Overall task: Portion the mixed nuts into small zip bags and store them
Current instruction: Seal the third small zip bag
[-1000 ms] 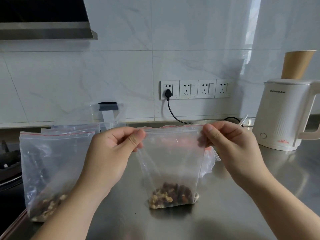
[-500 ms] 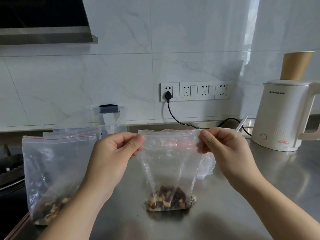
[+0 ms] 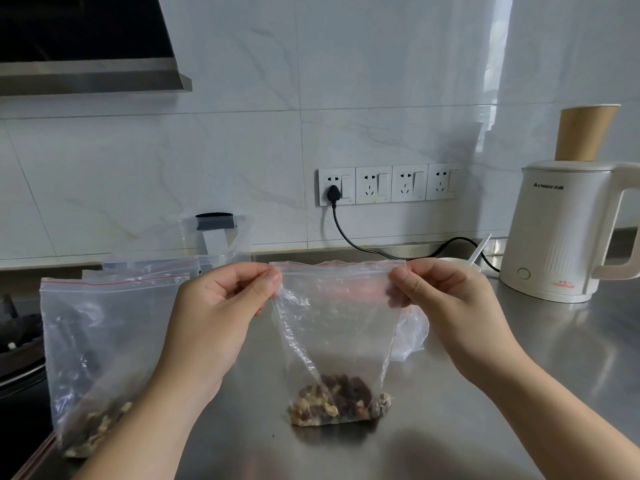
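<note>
Head view is showing a small zip bag (image 3: 337, 327) standing upright on the steel counter (image 3: 502, 410), with a portion of mixed nuts (image 3: 337, 401) lying at its bottom. The left hand (image 3: 221, 317) is pinching the top left corner of the bag, and the right hand (image 3: 450, 306) is pinching the top right corner, so the zip strip is stretching straight between them. I am judging that the sealing step is in hand; whether the strip is already closed I cannot tell. The next move is probably asking for the fingers to press along the whole strip, then to store the bag beside the filled bag (image 3: 100, 358) that is standing at the left.
</note>
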